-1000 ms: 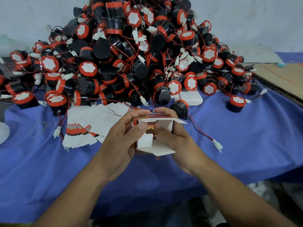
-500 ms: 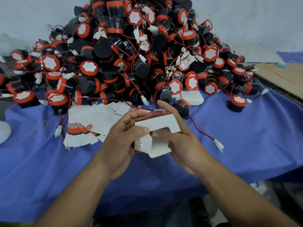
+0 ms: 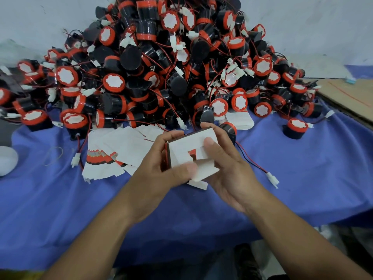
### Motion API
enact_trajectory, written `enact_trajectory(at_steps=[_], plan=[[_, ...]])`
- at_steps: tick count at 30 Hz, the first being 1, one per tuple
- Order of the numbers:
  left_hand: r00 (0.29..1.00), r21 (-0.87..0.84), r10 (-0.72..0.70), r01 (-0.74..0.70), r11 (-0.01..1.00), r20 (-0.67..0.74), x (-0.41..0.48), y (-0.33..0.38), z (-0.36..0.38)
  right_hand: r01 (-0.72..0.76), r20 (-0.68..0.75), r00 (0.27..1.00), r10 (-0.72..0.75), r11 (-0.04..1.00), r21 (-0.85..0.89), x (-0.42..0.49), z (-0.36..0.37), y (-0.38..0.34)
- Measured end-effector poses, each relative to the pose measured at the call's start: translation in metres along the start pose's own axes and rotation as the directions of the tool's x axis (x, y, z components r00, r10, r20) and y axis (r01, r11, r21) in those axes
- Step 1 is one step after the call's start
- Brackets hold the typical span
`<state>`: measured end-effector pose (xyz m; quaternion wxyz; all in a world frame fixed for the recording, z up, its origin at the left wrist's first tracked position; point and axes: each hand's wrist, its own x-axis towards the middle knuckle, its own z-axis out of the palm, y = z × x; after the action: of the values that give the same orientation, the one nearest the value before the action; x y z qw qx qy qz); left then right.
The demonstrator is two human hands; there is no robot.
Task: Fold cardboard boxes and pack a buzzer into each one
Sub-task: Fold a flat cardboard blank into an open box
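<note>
I hold a small white cardboard box (image 3: 189,147) above the blue tablecloth (image 3: 60,199), its end flaps turned toward me and partly folded in. My left hand (image 3: 159,168) grips its left side, thumb pressing a lower flap. My right hand (image 3: 228,166) grips its right side, thumb on the upper flap. A big heap of black buzzers (image 3: 161,67) with red rims and red-black wires rises behind. One buzzer (image 3: 229,129) lies just behind the box, its wire and white plug (image 3: 272,179) trailing right. Flat white box blanks (image 3: 119,152) lie fanned out left of my hands.
A single buzzer (image 3: 295,128) stands apart at the right on the cloth. Another stack of white blanks (image 3: 240,120) lies at the heap's foot. A brown cardboard sheet (image 3: 351,96) lies at the far right. A white round object (image 3: 6,160) sits at the left edge.
The box has been turned so its end faces me, and more flaps are folded inward. Both hands stay on it in about the same place.
</note>
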<state>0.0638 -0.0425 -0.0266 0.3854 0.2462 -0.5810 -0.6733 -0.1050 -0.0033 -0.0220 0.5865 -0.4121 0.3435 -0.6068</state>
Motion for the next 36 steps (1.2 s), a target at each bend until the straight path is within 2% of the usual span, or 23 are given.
enact_trajectory(at_steps=[2,6,12,18,20,24,28,30,31,32,33,34,36], plan=[[0.999,0.034,0.003,-0.005,0.999,0.051,0.000,0.000,-0.002,0.004,0.004,1.000,-0.004,1.000,-0.007,-0.001,0.000,-0.003],[0.999,0.029,-0.004,0.003,1.000,0.032,-0.001,-0.002,-0.001,0.001,-0.001,1.000,-0.001,0.993,-0.121,-0.002,-0.003,-0.002],[0.998,-0.132,-0.037,0.043,0.990,0.047,0.001,-0.002,0.002,0.010,0.030,1.000,-0.005,0.985,-0.172,-0.002,-0.006,-0.003],[0.985,-0.061,-0.015,0.005,0.998,-0.170,0.002,-0.004,0.013,0.075,0.096,0.994,-0.045,0.939,-0.335,-0.002,-0.008,0.003],[0.982,-0.041,-0.003,-0.005,0.999,-0.190,0.001,-0.005,0.014,0.080,0.103,0.994,-0.047,0.933,-0.350,-0.002,-0.008,0.006],[0.998,-0.030,-0.010,0.009,1.000,-0.057,-0.002,-0.008,0.009,0.048,0.055,0.998,-0.037,0.974,-0.222,0.000,-0.009,0.003],[0.996,0.157,-0.073,0.065,0.986,0.043,-0.006,-0.006,-0.003,0.007,0.016,1.000,-0.005,0.993,-0.120,0.002,-0.011,-0.004],[0.987,0.394,-0.133,0.086,0.915,0.094,-0.009,0.001,-0.015,-0.036,-0.004,0.999,0.036,0.992,-0.119,0.002,-0.014,-0.011],[0.987,0.584,-0.136,0.060,0.809,0.087,-0.010,0.006,-0.021,-0.067,0.003,0.998,0.068,0.989,-0.133,0.002,-0.016,-0.013],[0.993,0.766,-0.090,0.005,0.643,0.070,-0.012,0.009,-0.027,-0.099,0.022,0.994,0.103,0.983,-0.157,0.001,-0.018,-0.015],[0.998,0.879,-0.013,-0.045,0.475,0.058,-0.013,0.012,-0.030,-0.124,0.046,0.990,0.135,0.975,-0.183,0.001,-0.019,-0.018],[0.997,0.924,0.057,-0.073,0.375,0.056,-0.014,0.014,-0.033,-0.139,0.065,0.986,0.155,0.970,-0.198,0.001,-0.021,-0.020],[0.990,0.925,0.123,-0.115,0.362,0.075,-0.015,0.014,-0.034,-0.152,0.081,0.982,0.169,0.971,-0.186,0.002,-0.023,-0.025]])
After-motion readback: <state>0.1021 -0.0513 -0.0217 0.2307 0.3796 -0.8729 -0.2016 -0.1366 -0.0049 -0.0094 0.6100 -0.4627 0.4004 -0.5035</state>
